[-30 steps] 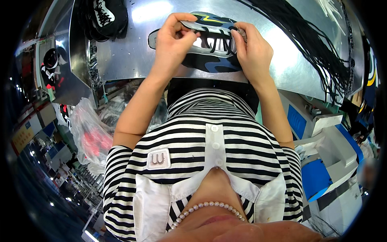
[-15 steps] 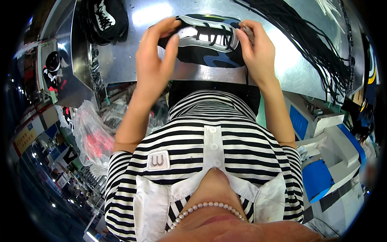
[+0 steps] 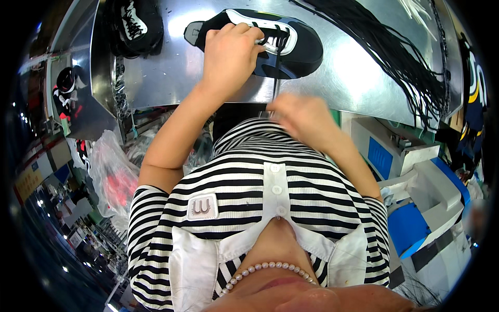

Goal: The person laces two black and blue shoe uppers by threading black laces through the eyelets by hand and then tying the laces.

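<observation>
one dark shoe (image 3: 306, 49) lies on the metal table (image 3: 166, 73), black lace (image 3: 277, 73) crossing its toe-end rows; the heelward rows seem unlaced, partly hidden. my left hand (image 3: 228, 60) pinches its opening, fingers closed; my right hand (image 3: 304, 114), blurred, looks closed on the lace.

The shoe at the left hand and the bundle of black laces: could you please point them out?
Shoe (image 3: 300, 56): head view, on its dark toe.
Bundle of black laces (image 3: 387, 50): head view, about midway along.
</observation>
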Demonstrator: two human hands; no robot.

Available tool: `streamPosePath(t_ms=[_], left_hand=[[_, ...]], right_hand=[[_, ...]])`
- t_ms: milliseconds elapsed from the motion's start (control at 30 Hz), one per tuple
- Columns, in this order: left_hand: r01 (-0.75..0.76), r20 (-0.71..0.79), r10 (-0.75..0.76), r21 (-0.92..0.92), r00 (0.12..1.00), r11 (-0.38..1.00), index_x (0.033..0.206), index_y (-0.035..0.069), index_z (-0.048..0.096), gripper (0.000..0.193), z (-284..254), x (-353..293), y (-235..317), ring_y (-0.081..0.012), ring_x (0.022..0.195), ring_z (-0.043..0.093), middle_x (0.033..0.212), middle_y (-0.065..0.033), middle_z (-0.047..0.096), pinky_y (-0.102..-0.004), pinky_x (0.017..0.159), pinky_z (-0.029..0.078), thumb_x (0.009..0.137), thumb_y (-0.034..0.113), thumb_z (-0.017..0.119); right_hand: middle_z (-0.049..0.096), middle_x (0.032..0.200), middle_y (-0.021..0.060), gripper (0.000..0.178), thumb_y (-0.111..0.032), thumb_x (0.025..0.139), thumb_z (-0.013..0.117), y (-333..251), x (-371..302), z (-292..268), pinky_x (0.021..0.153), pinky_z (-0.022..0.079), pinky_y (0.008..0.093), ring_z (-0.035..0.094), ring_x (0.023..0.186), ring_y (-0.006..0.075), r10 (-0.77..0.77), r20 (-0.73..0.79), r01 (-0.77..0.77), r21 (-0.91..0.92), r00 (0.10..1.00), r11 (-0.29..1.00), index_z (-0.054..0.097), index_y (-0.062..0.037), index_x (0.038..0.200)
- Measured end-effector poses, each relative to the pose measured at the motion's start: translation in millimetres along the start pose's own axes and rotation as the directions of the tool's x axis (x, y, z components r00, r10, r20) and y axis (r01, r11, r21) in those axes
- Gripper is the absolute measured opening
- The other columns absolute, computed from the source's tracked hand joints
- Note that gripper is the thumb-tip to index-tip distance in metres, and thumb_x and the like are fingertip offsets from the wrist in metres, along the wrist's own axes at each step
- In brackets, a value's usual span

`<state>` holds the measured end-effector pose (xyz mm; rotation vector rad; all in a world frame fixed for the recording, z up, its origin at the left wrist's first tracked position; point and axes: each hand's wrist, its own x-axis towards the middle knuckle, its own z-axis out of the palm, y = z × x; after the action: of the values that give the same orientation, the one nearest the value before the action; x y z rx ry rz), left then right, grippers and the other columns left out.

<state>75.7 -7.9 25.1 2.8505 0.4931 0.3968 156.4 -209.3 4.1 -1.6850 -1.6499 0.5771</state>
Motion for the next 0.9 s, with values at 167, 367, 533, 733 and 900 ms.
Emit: streamPosePath(t_ms=[167, 367, 533, 733, 900], left_hand=[[-0.020, -0.084, 0.009, -0.134, 0.996, 0.991, 0.097, 0.006, 0.071, 0.019, -3.5, 0.8, -8.7, -0.0269, 0.082, 0.057, 0.086, -0.0059, 0.064, -0.0367, 0.071, 0.046, 0.080, 0.015, 0.073], [-0.054, -0.153, 0.014, -0.261, 0.988, 0.964, 0.093, 0.007, 0.070, 0.015, -11.6, -3.1, 25.6, -0.0247, 0.085, 0.054, 0.082, -0.0034, 0.059, -0.0368, 0.076, 0.040, 0.079, 0.011, 0.071], [-0.173, -0.262, 0.178, 0.043, 0.948, 0.984, 0.098, 0.009, 0.069, 0.018, -14.7, 7.1, 23.9, -0.0237, 0.086, 0.055, 0.087, -0.0021, 0.061, -0.0376, 0.077, 0.039, 0.081, 0.011, 0.071], [-0.080, -0.045, 0.079, -0.029, 0.996, 0.996, 0.101, 0.008, 0.069, 0.017, 4.6, -2.6, 5.9, -0.0267, 0.090, 0.055, 0.090, -0.0054, 0.062, -0.0383, 0.080, 0.042, 0.085, 0.015, 0.067], [-0.092, 0.011, 0.095, -0.143, 0.995, 0.985, 0.101, 0.003, 0.068, 0.020, 1.1, 3.9, 0.4, -0.0299, 0.091, 0.055, 0.090, -0.0088, 0.062, -0.0400, 0.081, 0.045, 0.086, 0.017, 0.068]], right_hand=[[0.072, 0.085, 0.0076, 0.017, -0.014, 0.089, 0.069, 1.6, -9.0, -0.3, 0.062, 0.052, 0.0266, 0.069, 0.069, 0.0154, 0.254, -0.046, -0.221, 0.364, 0.966, 0.905, 0.071, -0.0034, 0.103], [0.060, 0.070, -0.0041, 0.016, -0.015, 0.085, 0.075, 34.2, 45.6, -8.1, 0.054, 0.038, 0.0206, 0.047, 0.061, 0.0019, 0.574, -0.261, -0.278, 0.675, 0.776, 0.683, 0.068, -0.0003, 0.087], [0.060, 0.079, -0.0022, 0.013, -0.016, 0.088, 0.071, 16.4, 24.4, 8.0, 0.067, 0.042, 0.0243, 0.051, 0.075, 0.0062, 0.439, -0.043, -0.251, 0.769, 0.898, 0.588, 0.069, -0.0035, 0.090], [0.063, 0.087, 0.0007, 0.012, -0.010, 0.089, 0.069, 16.5, 30.5, -14.7, 0.067, 0.044, 0.0203, 0.056, 0.075, 0.0071, 0.414, -0.246, -0.132, 0.704, 0.876, 0.698, 0.071, -0.0021, 0.097], [0.067, 0.087, 0.0009, 0.012, -0.006, 0.085, 0.073, 45.1, 69.5, -13.1, 0.070, 0.047, 0.0215, 0.060, 0.076, 0.0061, 0.405, -0.552, 0.041, 0.627, 0.729, 0.778, 0.073, -0.0005, 0.096]])
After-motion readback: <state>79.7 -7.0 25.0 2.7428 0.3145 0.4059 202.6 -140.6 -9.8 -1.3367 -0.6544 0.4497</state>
